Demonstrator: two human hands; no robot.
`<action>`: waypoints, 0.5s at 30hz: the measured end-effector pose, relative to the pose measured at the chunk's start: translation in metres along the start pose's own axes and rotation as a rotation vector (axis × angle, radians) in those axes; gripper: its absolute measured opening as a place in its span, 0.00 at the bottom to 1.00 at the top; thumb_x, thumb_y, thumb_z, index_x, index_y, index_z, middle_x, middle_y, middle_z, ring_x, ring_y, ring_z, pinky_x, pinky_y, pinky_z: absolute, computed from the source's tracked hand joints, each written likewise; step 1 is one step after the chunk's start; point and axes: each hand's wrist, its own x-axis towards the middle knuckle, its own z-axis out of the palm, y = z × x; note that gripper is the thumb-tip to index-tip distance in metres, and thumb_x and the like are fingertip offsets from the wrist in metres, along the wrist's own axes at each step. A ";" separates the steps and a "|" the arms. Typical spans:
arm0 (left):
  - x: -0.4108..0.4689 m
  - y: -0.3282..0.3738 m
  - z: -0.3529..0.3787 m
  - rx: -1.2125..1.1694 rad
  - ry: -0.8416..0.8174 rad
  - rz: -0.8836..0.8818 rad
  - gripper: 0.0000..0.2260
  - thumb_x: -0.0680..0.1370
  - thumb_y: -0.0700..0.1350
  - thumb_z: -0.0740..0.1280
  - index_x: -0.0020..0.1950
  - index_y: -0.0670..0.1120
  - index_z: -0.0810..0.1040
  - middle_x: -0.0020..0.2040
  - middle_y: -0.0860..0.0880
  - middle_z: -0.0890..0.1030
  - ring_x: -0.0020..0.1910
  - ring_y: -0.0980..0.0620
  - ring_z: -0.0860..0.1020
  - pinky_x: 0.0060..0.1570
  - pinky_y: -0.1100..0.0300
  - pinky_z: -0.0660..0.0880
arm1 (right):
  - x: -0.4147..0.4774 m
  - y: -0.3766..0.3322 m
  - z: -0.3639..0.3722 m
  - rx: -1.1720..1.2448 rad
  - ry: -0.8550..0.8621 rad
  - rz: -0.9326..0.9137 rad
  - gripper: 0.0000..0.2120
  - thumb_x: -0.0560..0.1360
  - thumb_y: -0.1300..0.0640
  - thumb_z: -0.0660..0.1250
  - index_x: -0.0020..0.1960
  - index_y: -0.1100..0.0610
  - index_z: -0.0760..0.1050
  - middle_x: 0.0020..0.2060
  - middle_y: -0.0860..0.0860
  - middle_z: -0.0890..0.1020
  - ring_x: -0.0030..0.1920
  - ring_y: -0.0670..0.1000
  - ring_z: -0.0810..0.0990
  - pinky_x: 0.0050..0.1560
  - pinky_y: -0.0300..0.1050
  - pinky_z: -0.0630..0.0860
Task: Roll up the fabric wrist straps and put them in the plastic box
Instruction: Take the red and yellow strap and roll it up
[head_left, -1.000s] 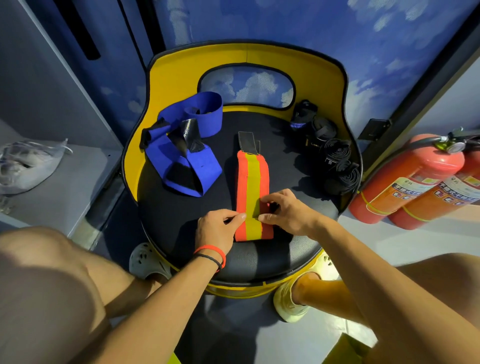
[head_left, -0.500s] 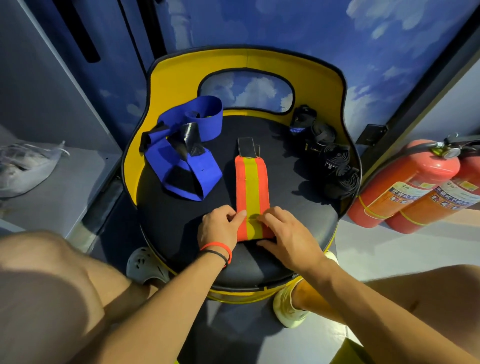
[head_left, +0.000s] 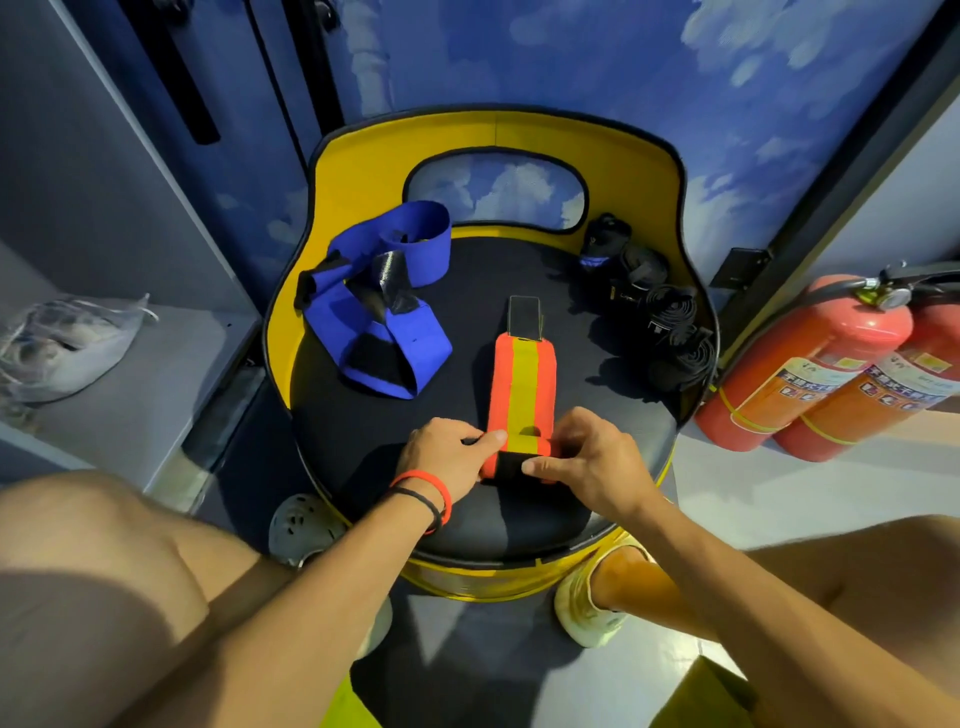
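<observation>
Rolling step: orange strap (head_left: 522, 384), near end folded over.
Grips: left grip (head_left: 441, 457), right grip (head_left: 592, 462) both pinch that end.
Next: I should roll it forward evenly.

Count of things
One orange-yellow strap (head_left: 522, 384) between left hand (head_left: 447, 457) and right hand (head_left: 592, 467); beyond the right, four black rolls (head_left: 670, 317), two fire extinguishers (head_left: 810, 364); beyond the left, blue straps (head_left: 384, 322), number unclear.

Orange-yellow strap (head_left: 523, 384): woven cloth, matt. Seat (head_left: 467, 519): smooth black padding. Extinguishers (head_left: 810, 364): glossy.
</observation>
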 end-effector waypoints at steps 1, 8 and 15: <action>-0.002 -0.001 0.001 0.018 -0.017 -0.019 0.22 0.78 0.63 0.66 0.36 0.47 0.83 0.31 0.50 0.84 0.35 0.53 0.83 0.38 0.59 0.75 | -0.003 -0.001 -0.002 0.005 0.001 0.036 0.21 0.64 0.41 0.82 0.46 0.50 0.76 0.41 0.45 0.83 0.43 0.46 0.81 0.38 0.38 0.74; -0.006 -0.004 0.012 0.058 -0.108 -0.114 0.32 0.76 0.69 0.64 0.31 0.41 0.80 0.25 0.48 0.82 0.24 0.55 0.80 0.40 0.56 0.81 | -0.003 0.003 -0.007 0.176 -0.120 0.268 0.26 0.57 0.36 0.79 0.45 0.53 0.81 0.40 0.54 0.86 0.40 0.53 0.87 0.47 0.53 0.85; -0.011 -0.002 0.015 0.066 0.192 0.177 0.10 0.76 0.56 0.72 0.43 0.50 0.78 0.44 0.55 0.76 0.42 0.56 0.77 0.36 0.64 0.71 | 0.003 -0.004 -0.007 0.182 -0.163 0.327 0.19 0.67 0.40 0.78 0.47 0.52 0.78 0.43 0.52 0.82 0.45 0.54 0.84 0.45 0.50 0.86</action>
